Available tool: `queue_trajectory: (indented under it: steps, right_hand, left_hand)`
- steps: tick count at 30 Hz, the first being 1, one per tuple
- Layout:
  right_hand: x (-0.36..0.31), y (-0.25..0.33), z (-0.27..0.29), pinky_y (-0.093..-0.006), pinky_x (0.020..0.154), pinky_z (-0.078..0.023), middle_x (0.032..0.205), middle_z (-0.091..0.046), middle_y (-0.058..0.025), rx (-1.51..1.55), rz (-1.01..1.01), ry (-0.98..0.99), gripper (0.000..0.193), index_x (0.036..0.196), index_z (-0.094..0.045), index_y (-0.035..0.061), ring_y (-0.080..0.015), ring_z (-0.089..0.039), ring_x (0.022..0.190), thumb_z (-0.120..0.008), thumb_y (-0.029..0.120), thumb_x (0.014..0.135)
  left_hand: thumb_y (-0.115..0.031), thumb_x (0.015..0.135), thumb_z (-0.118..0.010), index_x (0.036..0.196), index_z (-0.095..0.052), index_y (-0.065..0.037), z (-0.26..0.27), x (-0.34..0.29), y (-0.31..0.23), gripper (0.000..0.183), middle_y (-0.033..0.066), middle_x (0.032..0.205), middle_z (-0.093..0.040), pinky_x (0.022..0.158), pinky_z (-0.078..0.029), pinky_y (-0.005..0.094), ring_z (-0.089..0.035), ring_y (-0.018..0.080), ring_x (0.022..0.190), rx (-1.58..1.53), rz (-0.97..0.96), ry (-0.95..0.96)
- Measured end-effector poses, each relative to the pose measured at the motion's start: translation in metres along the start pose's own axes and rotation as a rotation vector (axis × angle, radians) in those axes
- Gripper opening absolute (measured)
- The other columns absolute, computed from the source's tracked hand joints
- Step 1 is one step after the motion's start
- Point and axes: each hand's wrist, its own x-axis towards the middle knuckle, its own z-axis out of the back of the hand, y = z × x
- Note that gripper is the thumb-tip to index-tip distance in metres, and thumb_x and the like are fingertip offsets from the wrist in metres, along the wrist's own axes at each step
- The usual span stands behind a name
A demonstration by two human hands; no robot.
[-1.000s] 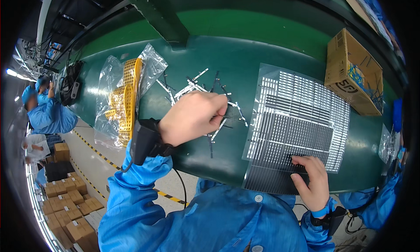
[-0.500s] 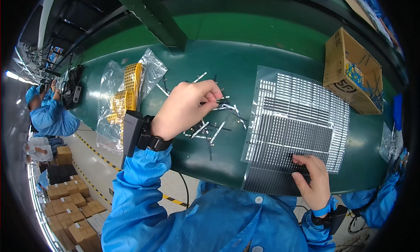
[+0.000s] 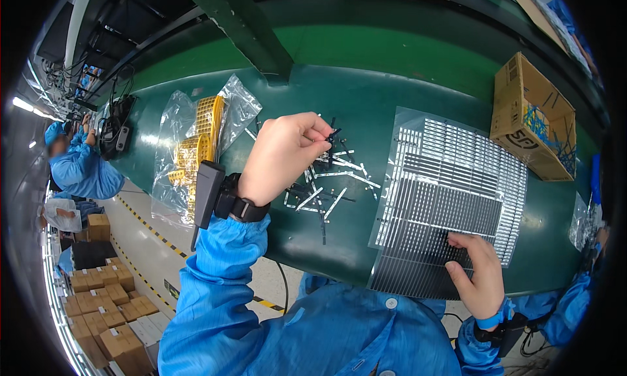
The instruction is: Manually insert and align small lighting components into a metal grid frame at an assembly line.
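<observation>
My left hand is closed in a pinch over a loose pile of narrow black and white strips on the green table. A dark strip shows at its fingertips. My right hand rests at the near right corner of a clear sheet covered with rows of the same kind of strips. Its thumb and forefinger are apart, and nothing shows between them; the other fingers are partly hidden.
A clear plastic bag lies left of the pile, with yellow perforated strips. An open cardboard box of blue and dark thin pieces stands at the far right. A green post rises behind. Another person works at the far left.
My left fingertips have moved slightly away from me over the pile, with a dark strip now showing at them. My right hand stays by the sheet's near corner. The whole view has shifted slightly.
</observation>
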Motion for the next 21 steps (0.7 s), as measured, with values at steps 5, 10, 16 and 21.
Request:
queue_trajectory:
  steps: [5,10,16,21]
  right_hand:
    - [-0.004,-0.001,0.006,-0.0409,0.09,-0.044,0.105,-0.063,-0.017,-0.003,-0.007,0.003,0.039,0.117,-0.059,0.0005,-0.0367,-0.059,0.1,-0.068,0.008,0.08]
    - [-0.015,-0.004,0.013,-0.0414,0.086,-0.047,0.105,-0.063,-0.0189,0.045,-0.075,0.052,0.042,0.118,-0.057,-0.0016,-0.0382,-0.061,0.098,-0.068,0.008,0.079]
    - [-0.038,-0.012,0.037,-0.0396,0.086,-0.048,0.106,-0.064,-0.0203,0.015,-0.117,0.008,0.043,0.118,-0.058,-0.0023,-0.0382,-0.062,0.098,-0.068,0.008,0.077]
    - [-0.04,0.008,0.037,-0.0312,0.079,-0.05,0.089,-0.069,-0.0132,0.676,-0.088,-0.058,0.019,0.097,-0.064,-0.0053,-0.0195,-0.066,0.085,-0.062,0.005,0.081]
  left_hand:
    - [0.0,0.086,-0.066,0.089,-0.065,0.005,-0.001,0.005,0.011,0.006,0.0069,0.079,-0.07,0.066,-0.054,0.0221,-0.068,0.0098,0.073,-0.02,0.068,0.055]
    - [-0.003,0.089,-0.066,0.087,-0.062,0.005,-0.002,0.0,-0.001,0.009,0.008,0.078,-0.07,0.066,-0.054,0.0225,-0.068,0.0106,0.073,-0.198,0.184,0.016]
    - [0.001,0.082,-0.071,0.086,-0.064,0.002,-0.02,-0.015,-0.031,0.008,0.0098,0.081,-0.071,0.064,-0.054,0.0275,-0.07,0.0152,0.075,0.054,-0.322,-0.178]
    - [-0.004,0.065,-0.074,0.084,-0.068,-0.005,-0.041,-0.043,-0.068,0.019,0.0081,0.082,-0.07,0.062,-0.056,0.0316,-0.07,0.0215,0.073,0.228,-1.027,-0.246]
